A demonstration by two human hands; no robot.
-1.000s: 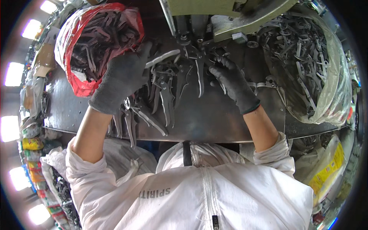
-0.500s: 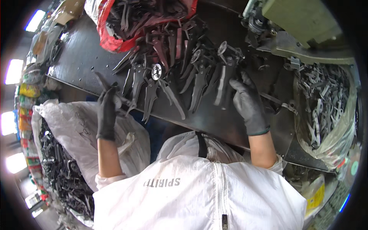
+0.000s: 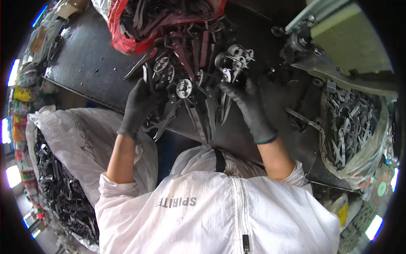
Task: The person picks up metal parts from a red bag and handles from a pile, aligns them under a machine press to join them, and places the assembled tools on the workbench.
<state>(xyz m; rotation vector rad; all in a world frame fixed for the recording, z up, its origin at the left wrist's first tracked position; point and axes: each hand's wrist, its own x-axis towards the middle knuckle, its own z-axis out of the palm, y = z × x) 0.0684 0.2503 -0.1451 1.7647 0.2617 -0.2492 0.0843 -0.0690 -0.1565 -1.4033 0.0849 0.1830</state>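
Two hands: left hand (image 3: 144, 106) bent over the left side of the tools (image 3: 209, 109), grip hidden; right hand (image 3: 252, 110) at their right side, spread, hold unclear.
Tools: bunched between the hands, on the table (image 3: 97, 63); several apparently joined.
Red bag (image 3: 131, 45): dark handles (image 3: 165, 12), finished or pending unclear.
Pale bag (image 3: 353, 171): silver parts (image 3: 349, 131), seemingly unused.
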